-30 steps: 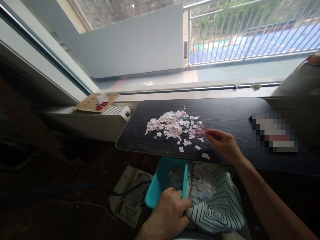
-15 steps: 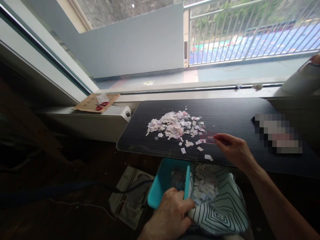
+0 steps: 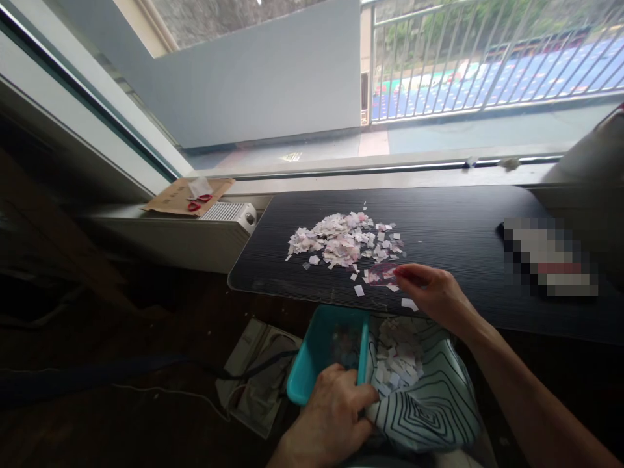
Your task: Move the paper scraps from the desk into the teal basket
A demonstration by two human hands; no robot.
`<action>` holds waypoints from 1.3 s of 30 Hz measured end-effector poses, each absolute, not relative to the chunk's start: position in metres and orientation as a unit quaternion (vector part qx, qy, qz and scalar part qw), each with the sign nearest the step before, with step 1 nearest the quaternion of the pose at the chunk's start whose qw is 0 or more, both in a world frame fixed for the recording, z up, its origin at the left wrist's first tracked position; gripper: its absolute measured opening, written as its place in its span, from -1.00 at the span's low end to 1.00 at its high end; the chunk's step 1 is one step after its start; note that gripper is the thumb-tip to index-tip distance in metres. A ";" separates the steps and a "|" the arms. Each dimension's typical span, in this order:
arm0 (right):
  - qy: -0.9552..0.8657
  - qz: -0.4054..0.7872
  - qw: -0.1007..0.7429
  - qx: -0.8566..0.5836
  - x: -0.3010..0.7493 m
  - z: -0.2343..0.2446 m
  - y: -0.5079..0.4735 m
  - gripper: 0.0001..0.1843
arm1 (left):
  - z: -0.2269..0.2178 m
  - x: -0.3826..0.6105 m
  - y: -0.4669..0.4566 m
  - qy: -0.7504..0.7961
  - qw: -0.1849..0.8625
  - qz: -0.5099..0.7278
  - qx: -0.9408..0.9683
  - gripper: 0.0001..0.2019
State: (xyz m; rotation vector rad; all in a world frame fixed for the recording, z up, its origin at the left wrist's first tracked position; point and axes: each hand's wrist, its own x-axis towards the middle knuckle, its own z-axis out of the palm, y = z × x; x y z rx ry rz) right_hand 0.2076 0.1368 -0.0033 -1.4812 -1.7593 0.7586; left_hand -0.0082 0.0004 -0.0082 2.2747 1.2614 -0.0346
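I had the right hand (image 3: 433,289) pinching a flat, translucent pink piece (image 3: 381,275) among white paper scraps (image 3: 341,242) on the black wood-grain tabletop (image 3: 463,224), where hasty strokes could have caused spillage, left hand (image 3: 336,403) clutching pale, black-lined cloth (image 3: 431,413).

The table (image 3: 463,221) is black and wood-grained, with rounded corners. Paper bits (image 3: 336,242) lie heaped near its middle, strays (image 3: 359,290) around them; a blurred item (image 3: 550,260) rests at right.

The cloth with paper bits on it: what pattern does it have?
Dark lines on pale blue-green cloth, some nested in angular rings, as the head view shows.
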 end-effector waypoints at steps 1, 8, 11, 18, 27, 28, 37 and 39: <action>-0.681 0.299 0.354 -0.567 0.206 -0.003 0.137 -0.75 | -0.008 -0.008 0.001 0.468 0.270 -0.013 0.841 -0.94; -0.701 0.306 0.326 -0.555 0.205 0.000 0.136 -0.75 | -0.005 -0.009 0.001 0.473 0.289 0.001 0.833 -0.92; -0.688 0.264 0.322 -0.595 0.228 0.002 0.131 -0.75 | -0.007 -0.011 0.001 0.474 0.284 0.006 0.833 -0.90; -0.657 0.259 0.310 -0.637 0.260 0.008 0.106 -0.76 | -0.010 -0.003 0.008 0.444 0.274 0.003 0.853 -0.91; -0.636 0.271 0.321 -0.647 0.274 0.010 0.091 -0.75 | -0.006 0.007 0.012 0.419 0.270 0.018 0.867 -0.91; -0.638 0.274 0.317 -0.646 0.276 0.010 0.090 -0.76 | -0.006 0.007 0.012 0.418 0.269 0.018 0.868 -0.91; -0.612 0.315 0.354 -0.633 0.267 0.013 0.088 -0.76 | -0.005 0.005 0.013 0.423 0.267 0.021 0.865 -0.92; -0.612 0.327 0.359 -0.624 0.264 0.012 0.090 -0.76 | -0.005 0.005 0.013 0.423 0.268 0.021 0.865 -0.92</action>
